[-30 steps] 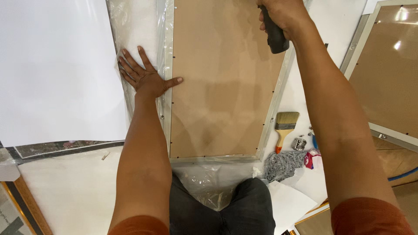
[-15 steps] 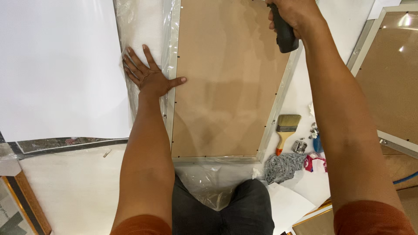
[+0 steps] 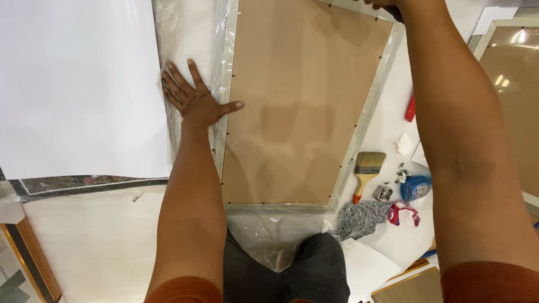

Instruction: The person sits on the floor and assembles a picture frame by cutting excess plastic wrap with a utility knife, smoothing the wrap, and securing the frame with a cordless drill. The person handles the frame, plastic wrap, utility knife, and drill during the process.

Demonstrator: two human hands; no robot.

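Observation:
A large picture frame lies face down in front of me, with a silver rim (image 3: 359,140) and a brown backing board (image 3: 303,112). My left hand (image 3: 191,101) lies flat with fingers spread on the frame's left rim and the clear plastic wrap beside it, thumb on the board. My right hand (image 3: 387,3) reaches to the frame's far right corner and is mostly cut off by the top edge. Just a dark bit of the tool (image 3: 396,13) it grips shows under the wrist. Small pins dot the board's edges.
A big white sheet (image 3: 78,84) lies on the left. Right of the frame sit a paintbrush (image 3: 368,168), a grey cloth (image 3: 362,217), a blue container (image 3: 416,188), small metal bits and a red object (image 3: 411,108). A second face-down frame (image 3: 516,84) lies far right.
My right hand with the dark tool has moved further away along the frame's right side to the far corner, nearly leaving view. My left hand has stayed pressed on the left rim.

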